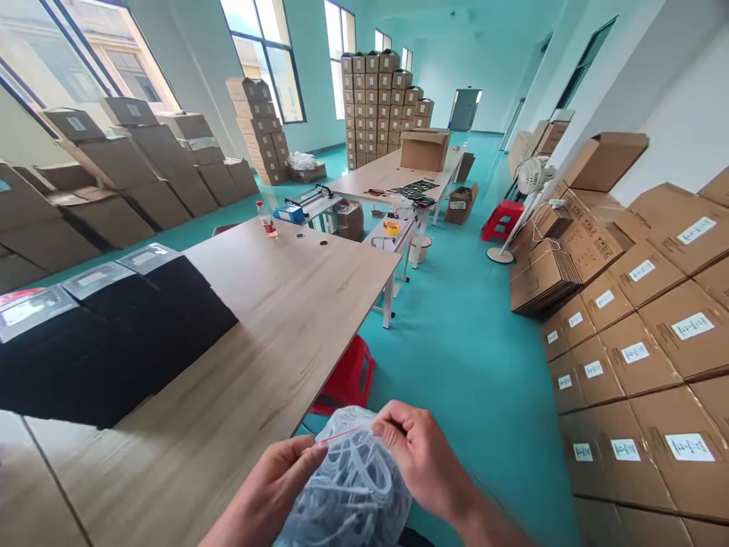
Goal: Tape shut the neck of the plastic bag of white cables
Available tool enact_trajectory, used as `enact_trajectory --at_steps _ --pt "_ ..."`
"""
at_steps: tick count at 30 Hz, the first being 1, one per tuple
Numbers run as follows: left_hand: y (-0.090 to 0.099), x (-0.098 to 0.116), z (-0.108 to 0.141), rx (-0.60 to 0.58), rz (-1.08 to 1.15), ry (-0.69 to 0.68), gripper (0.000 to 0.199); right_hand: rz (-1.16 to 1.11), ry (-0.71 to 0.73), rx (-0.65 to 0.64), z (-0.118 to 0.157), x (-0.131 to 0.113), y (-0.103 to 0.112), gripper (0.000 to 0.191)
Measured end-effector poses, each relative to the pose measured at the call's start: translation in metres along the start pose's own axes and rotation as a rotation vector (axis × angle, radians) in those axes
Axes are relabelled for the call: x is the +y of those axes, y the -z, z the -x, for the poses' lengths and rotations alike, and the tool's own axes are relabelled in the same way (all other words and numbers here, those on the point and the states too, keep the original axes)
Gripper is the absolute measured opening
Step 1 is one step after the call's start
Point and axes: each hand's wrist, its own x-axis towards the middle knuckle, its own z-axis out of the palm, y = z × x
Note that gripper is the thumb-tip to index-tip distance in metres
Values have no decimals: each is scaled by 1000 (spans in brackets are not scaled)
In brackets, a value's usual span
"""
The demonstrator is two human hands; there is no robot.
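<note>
Between my hands, at the bottom of the view, is a clear plastic bag [347,494] packed with coiled whitish cords or straps. A thin red line runs along its top edge. My left hand [279,479] pinches that edge at the left end of the red line, thumb against fingers. At the other end, my right hand [418,448] pinches the edge with curled fingers. The bag sits close to my body, beside the edge of the wooden table [285,327]. Its lower part is cut off by the frame.
Black flat-sided boxes [142,327] and a bottle [266,220] stand on the table. A red stool [350,376] is partly under its edge. Stacked cartons [632,353] line the right side, with a white fan [529,178] behind. More cartons [376,99] stand farther back.
</note>
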Motion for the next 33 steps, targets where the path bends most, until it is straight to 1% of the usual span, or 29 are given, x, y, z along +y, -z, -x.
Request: enact_trajectory --at_steps 2,4,7,9,11,12,14,16,18,20,22,24,27,29,31,33 --pt "-6 32 -26 -14 -231 -75 62 47 53 11 -23 5 43 41" --pt "-10 63 -52 2 -438 -131 59 110 110 19 -48 13 77 39" --pt "-14 105 -96 49 -659 -188 53 190 190 37 -88 26 115 37" --pt "-13 129 -129 88 -749 -225 43 236 240 47 -119 35 135 36" --pt "-8 146 -164 98 -807 -279 33 280 279 34 -156 43 152 36" --pt "-4 153 -182 94 -819 -306 31 303 296 17 -176 47 159 35" --pt "9 161 -219 86 -817 -345 37 343 330 -37 -221 52 171 35" --pt "24 167 -252 111 -788 -362 43 369 367 -107 -269 51 182 36" --pt "42 173 -279 152 -752 -360 45 385 410 -188 -319 44 189 38" --pt "61 180 -302 230 -726 -347 46 414 460 -274 -368 33 193 37" --pt "80 187 -321 325 -719 -297 46 471 518 -349 -415 24 193 36" --pt "95 188 -342 410 -734 -224 47 550 587 -396 -460 21 190 36" --pt "109 180 -377 495 -777 -159 49 666 668 -475 -520 34 179 34" --pt "112 171 -400 564 -803 -158 48 690 669 -539 -555 49 169 29" --pt "113 167 -418 646 -810 -168 48 618 647 -594 -584 65 160 26" --pt "115 168 -428 720 -803 -176 48 480 616 -668 -612 77 155 29"
